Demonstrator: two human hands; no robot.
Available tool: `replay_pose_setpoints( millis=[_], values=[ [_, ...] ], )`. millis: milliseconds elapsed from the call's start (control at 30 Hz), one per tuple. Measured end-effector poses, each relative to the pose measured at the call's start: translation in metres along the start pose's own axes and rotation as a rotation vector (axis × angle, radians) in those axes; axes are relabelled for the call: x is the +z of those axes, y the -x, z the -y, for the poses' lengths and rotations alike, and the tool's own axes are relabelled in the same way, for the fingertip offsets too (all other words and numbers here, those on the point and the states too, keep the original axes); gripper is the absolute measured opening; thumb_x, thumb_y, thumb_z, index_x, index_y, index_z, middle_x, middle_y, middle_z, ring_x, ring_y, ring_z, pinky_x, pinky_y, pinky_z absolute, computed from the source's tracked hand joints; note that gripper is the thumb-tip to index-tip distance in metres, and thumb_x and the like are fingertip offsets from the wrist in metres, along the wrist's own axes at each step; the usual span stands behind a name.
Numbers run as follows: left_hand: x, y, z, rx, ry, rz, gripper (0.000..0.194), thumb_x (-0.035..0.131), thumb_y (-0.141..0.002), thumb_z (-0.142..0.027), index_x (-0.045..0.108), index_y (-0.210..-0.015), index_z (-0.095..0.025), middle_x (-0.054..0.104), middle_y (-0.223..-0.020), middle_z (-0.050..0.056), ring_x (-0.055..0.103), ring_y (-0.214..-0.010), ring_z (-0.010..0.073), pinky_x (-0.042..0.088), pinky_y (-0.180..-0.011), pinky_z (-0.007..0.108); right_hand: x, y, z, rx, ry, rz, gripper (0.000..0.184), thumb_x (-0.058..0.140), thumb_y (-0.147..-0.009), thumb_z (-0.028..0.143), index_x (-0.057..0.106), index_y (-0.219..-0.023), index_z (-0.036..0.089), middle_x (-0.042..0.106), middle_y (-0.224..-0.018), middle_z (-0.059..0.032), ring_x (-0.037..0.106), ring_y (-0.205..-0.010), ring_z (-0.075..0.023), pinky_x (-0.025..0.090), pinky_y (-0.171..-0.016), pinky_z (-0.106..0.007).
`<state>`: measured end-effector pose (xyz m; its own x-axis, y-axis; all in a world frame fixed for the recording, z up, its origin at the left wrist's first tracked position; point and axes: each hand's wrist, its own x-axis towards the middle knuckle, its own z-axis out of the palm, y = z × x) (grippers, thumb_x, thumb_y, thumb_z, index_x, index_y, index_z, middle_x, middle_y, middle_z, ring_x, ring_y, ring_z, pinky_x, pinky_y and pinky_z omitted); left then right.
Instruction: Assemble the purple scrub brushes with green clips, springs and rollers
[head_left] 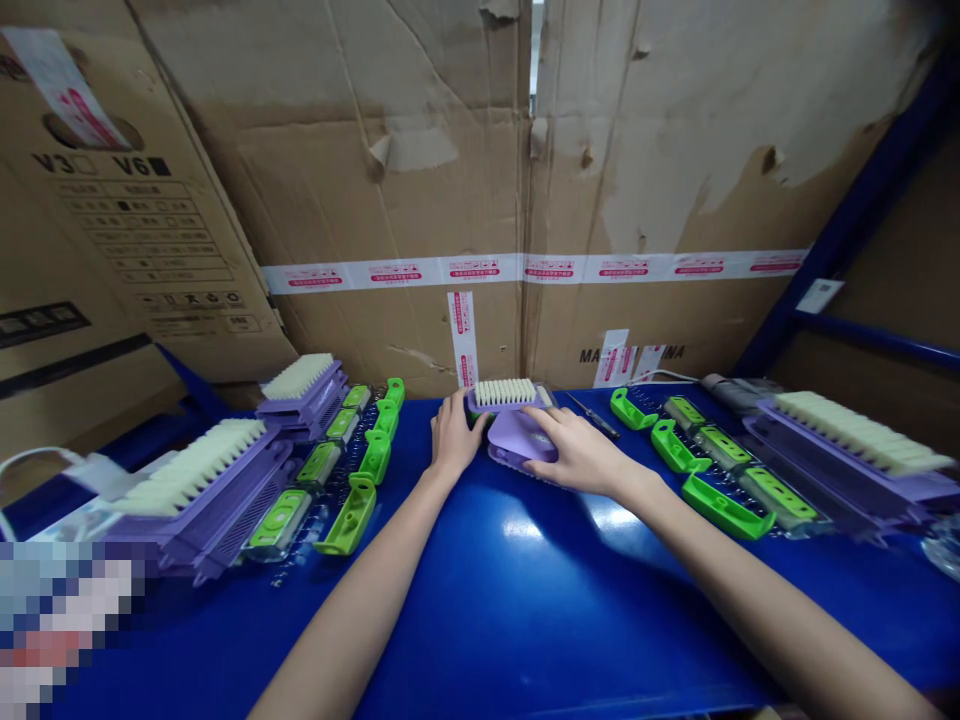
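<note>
In the middle of the blue table, my left hand (454, 438) grips the left end of a purple brush head with cream bristles (505, 392), its thumb bent in against the side. The bristles face up. Just in front of it, a smooth purple plastic cover (513, 440) lies tilted, and my right hand (577, 450) has its fingers and thumb closed on the cover's right side. The cover overlaps or touches the brush head's front; exactly how they meet is hidden. A thin dark screwdriver-like tool (592, 415) rests behind my right hand.
Rows of bright green curved pieces (347, 515), springs, and clear-and-green blocks (277, 522) line the left; similar green pieces (727, 506) line the right. Purple bristled parts are stacked at left (225, 500) and right (840, 450). Cardboard (405, 330) walls the back.
</note>
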<state>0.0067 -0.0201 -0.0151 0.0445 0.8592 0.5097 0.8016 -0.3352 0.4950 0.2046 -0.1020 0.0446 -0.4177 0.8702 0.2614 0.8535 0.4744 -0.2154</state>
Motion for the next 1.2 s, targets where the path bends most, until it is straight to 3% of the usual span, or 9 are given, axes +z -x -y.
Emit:
replay_pose_setpoints(
  millis=[167, 333, 467, 567, 633, 800, 1000, 1200],
  values=[
    [0.001, -0.004, 0.006, -0.126, 0.122, 0.052, 0.043, 0.056, -0.085, -0.038, 0.046, -0.123, -0.020, 0.069, -0.097, 0.007, 0.064, -0.097, 0.0224, 0.045, -0.088, 0.037, 0.003, -0.001, 0.012, 0.004, -0.045, 0.008, 0.073, 0.063, -0.077, 0.041, 0.036, -0.141, 0.018, 0.053, -0.126, -0.0183, 0.051, -0.113, -0.0321, 0.043, -0.090, -0.046],
    [-0.001, -0.008, 0.009, -0.218, 0.254, 0.037, 0.035, 0.049, -0.088, -0.038, 0.052, -0.118, -0.020, 0.072, -0.097, 0.007, 0.066, -0.097, 0.0209, 0.046, -0.088, 0.033, 0.005, -0.009, 0.017, -0.069, -0.195, -0.007, 0.072, 0.059, -0.079, 0.050, 0.039, -0.139, 0.017, 0.052, -0.132, -0.0168, 0.049, -0.120, -0.0312, 0.043, -0.095, -0.046],
    [-0.004, -0.009, 0.009, -0.263, 0.266, 0.036, 0.035, 0.044, -0.090, -0.037, 0.054, -0.117, -0.019, 0.072, -0.097, 0.008, 0.066, -0.098, 0.0220, 0.046, -0.088, 0.034, 0.003, -0.024, -0.004, -0.029, -0.275, -0.178, 0.047, 0.043, -0.091, 0.043, 0.050, -0.130, 0.019, 0.057, -0.129, -0.0117, 0.053, -0.118, -0.0249, 0.041, -0.100, -0.043],
    [-0.005, -0.009, 0.008, -0.267, 0.278, 0.045, 0.034, 0.041, -0.091, -0.038, 0.056, -0.116, -0.021, 0.072, -0.099, 0.006, 0.065, -0.101, 0.0215, 0.044, -0.092, 0.035, 0.006, -0.037, -0.033, 0.100, -0.217, -0.246, 0.042, 0.050, -0.086, 0.028, 0.053, -0.126, 0.016, 0.059, -0.126, -0.0125, 0.054, -0.118, -0.0247, 0.040, -0.102, -0.042],
    [-0.005, -0.009, 0.008, -0.271, 0.287, 0.059, 0.034, 0.039, -0.091, -0.039, 0.056, -0.116, -0.023, 0.072, -0.101, 0.006, 0.063, -0.104, 0.0210, 0.042, -0.095, 0.036, 0.011, -0.043, -0.052, 0.161, -0.187, -0.208, 0.048, 0.055, -0.081, 0.022, 0.051, -0.128, 0.013, 0.057, -0.128, -0.0138, 0.051, -0.121, -0.0250, 0.038, -0.104, -0.041],
    [-0.004, -0.009, 0.008, -0.258, 0.290, 0.091, 0.036, 0.036, -0.092, -0.042, 0.057, -0.117, -0.027, 0.071, -0.104, 0.003, 0.060, -0.110, 0.0208, 0.034, -0.103, 0.041, 0.027, -0.052, -0.083, 0.274, -0.186, -0.047, 0.074, 0.072, -0.069, 0.026, 0.043, -0.136, 0.012, 0.047, -0.138, -0.0169, 0.043, -0.129, -0.0284, 0.035, -0.106, -0.043],
    [-0.004, -0.009, 0.008, -0.246, 0.298, 0.141, 0.036, 0.036, -0.091, -0.041, 0.056, -0.118, -0.027, 0.072, -0.102, 0.001, 0.058, -0.113, 0.0214, 0.027, -0.106, 0.044, 0.031, -0.057, -0.091, 0.291, -0.092, -0.027, 0.084, 0.076, -0.063, 0.028, 0.039, -0.138, 0.021, 0.049, -0.137, -0.0128, 0.040, -0.129, -0.0308, 0.034, -0.104, -0.048],
    [-0.004, -0.009, 0.006, -0.236, 0.293, 0.140, 0.032, 0.037, -0.091, -0.040, 0.058, -0.111, -0.027, 0.073, -0.098, 0.001, 0.060, -0.109, 0.0204, 0.030, -0.103, 0.042, 0.021, -0.049, -0.098, 0.292, -0.188, -0.062, 0.091, 0.080, -0.055, 0.030, 0.042, -0.137, 0.016, 0.057, -0.120, -0.0130, 0.051, -0.116, -0.0293, 0.038, -0.100, -0.044]
  ],
)
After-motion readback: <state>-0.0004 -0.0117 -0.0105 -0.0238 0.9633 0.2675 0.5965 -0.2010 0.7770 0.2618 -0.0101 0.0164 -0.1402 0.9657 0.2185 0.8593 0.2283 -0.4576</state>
